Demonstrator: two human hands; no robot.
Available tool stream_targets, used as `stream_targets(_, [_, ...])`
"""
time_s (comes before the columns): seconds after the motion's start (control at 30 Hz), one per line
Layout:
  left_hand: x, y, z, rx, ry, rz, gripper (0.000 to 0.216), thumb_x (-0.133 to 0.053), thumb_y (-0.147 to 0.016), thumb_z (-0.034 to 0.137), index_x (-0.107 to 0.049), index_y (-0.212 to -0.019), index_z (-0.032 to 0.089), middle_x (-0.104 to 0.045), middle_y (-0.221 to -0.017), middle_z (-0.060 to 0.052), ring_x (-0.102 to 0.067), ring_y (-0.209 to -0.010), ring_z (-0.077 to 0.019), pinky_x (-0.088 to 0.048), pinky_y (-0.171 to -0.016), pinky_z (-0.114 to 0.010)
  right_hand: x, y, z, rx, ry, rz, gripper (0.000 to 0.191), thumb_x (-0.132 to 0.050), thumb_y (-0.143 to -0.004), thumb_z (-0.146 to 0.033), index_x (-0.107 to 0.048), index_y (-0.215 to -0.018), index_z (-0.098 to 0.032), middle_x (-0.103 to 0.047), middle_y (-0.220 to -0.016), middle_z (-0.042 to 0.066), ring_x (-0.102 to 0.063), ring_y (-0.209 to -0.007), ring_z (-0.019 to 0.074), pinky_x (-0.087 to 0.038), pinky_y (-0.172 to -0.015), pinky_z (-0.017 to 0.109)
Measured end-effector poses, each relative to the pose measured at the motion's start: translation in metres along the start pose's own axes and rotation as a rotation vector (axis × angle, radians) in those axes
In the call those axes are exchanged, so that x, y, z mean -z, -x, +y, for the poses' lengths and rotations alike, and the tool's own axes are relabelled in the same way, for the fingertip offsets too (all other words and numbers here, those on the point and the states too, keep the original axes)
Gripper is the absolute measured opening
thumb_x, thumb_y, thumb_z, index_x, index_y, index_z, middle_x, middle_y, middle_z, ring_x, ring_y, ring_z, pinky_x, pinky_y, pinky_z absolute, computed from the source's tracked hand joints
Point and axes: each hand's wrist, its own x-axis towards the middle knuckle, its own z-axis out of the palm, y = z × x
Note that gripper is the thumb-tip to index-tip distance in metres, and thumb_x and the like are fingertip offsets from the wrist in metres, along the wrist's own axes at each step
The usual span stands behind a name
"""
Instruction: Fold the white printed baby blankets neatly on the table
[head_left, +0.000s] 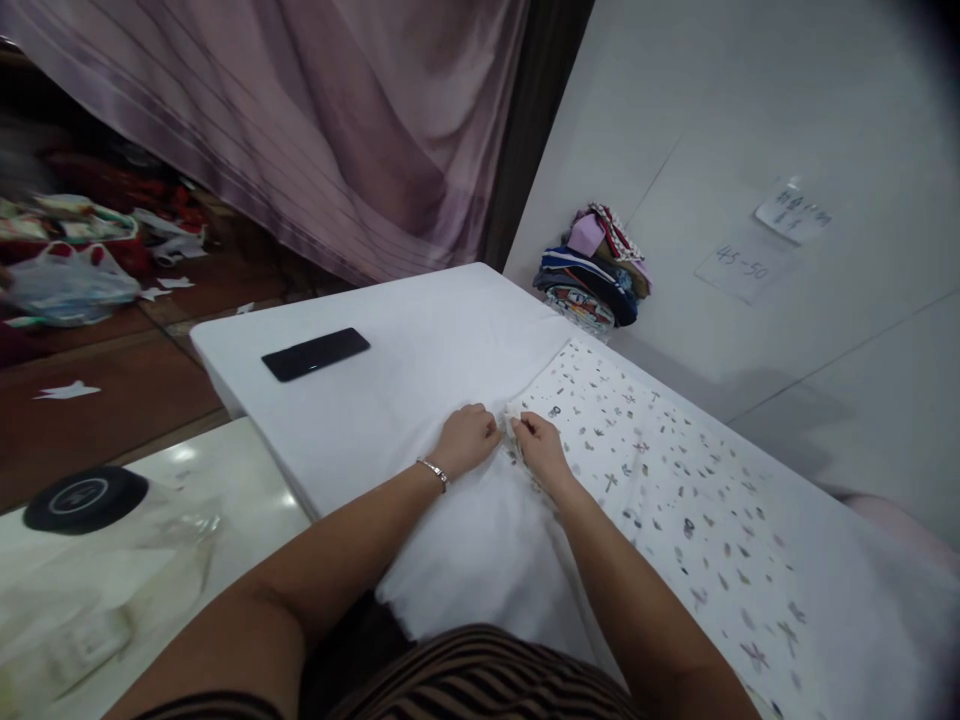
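Several right fingers (531, 424) are pinching printed fabric (649, 440), left fingers (487, 432) curling nearby, hold unclear; you're probably needing even tension.

1. This place is looking like a small workroom for cloth.
2. A big white table (405, 310) is filling the middle, and a cloth with tiny pictures (645, 455) is lying over its right side.
3. Folded cloths (589, 270) are sitting in a pile by the wall (705, 130), near the table's far end.
4. Two notes with handwriting (793, 212) are sticking to the wall on the right, and one is showing "45-50".
5. White scraps (69, 390) are lying on the red-brown floor (150, 420) on the left, and a pink curtain (337, 120) is hanging on the far side.
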Motion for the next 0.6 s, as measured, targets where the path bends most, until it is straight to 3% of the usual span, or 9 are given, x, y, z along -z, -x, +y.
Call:
stream_targets(0.1, [0.001,0.0,0.003,0.128,0.3,0.022,0.023,-0.05,-0.081,0.034,-0.064,-0.072,0.018,-0.061,-0.078,-0.004,-0.054,-0.08,-0.0178,-0.039,-0.073,-0.03,-0.001,0.0,-0.001,-0.022,-0.012,-0.009,0.026,-0.048,-0.079,-0.041,-0.05,-0.062,-0.021,-0.041,-0.053,-0.006,-0.039,-0.053,0.0122,-0.03,-0.05,0.023])
stream_targets(0.2, [0.0,0.0,0.006,0.208,0.493,-0.088,0.037,-0.046,-0.082,0.046,-0.065,-0.07,0.017,-0.056,-0.057,0.0,-0.052,-0.06,-0.0148,-0.039,-0.059,-0.027,-0.001,-0.001,0.001,-0.02,-0.021,-0.013,0.025,-0.048,-0.078,-0.04,-0.057,-0.066,-0.02,-0.047,-0.055,-0.004,-0.043,-0.054,0.0126,-0.034,-0.05,0.022])
stream_targets(0.3, [-0.004,0.0,0.006,0.245,0.624,-0.176,0.04,-0.051,-0.077,0.054,-0.065,-0.076,0.016,-0.054,-0.051,0.002,-0.049,-0.051,-0.012,-0.036,-0.051,-0.024,-0.003,-0.003,0.006,-0.06,-0.051,-0.039,0.028,-0.047,-0.079,-0.041,-0.062,-0.071,-0.019,-0.048,-0.053,-0.004,-0.045,-0.051,0.0126,-0.036,-0.048,0.022])
stream_targets(0.47, [-0.009,-0.001,0.002,0.318,0.743,-0.223,0.038,-0.063,-0.067,0.054,-0.058,-0.07,0.016,-0.053,-0.05,0.004,-0.044,-0.046,-0.009,-0.031,-0.046,-0.022,-0.005,-0.002,0.015,-0.164,-0.11,-0.105,0.033,-0.046,-0.081,-0.044,-0.065,-0.075,-0.018,-0.047,-0.048,-0.004,-0.043,-0.045,0.0126,-0.037,-0.044,0.023])
stream_targets(0.6, [-0.01,-0.003,-0.001,0.372,0.774,-0.221,0.033,-0.06,-0.07,0.049,-0.052,-0.063,0.017,-0.051,-0.045,0.005,-0.036,-0.04,-0.0074,-0.027,-0.043,-0.022,0.007,-0.003,0.006,-0.04,0.073,0.005,0.031,-0.046,-0.083,-0.039,-0.068,-0.082,-0.018,-0.061,-0.064,0.001,-0.054,-0.061,0.0157,-0.042,-0.058,0.025])
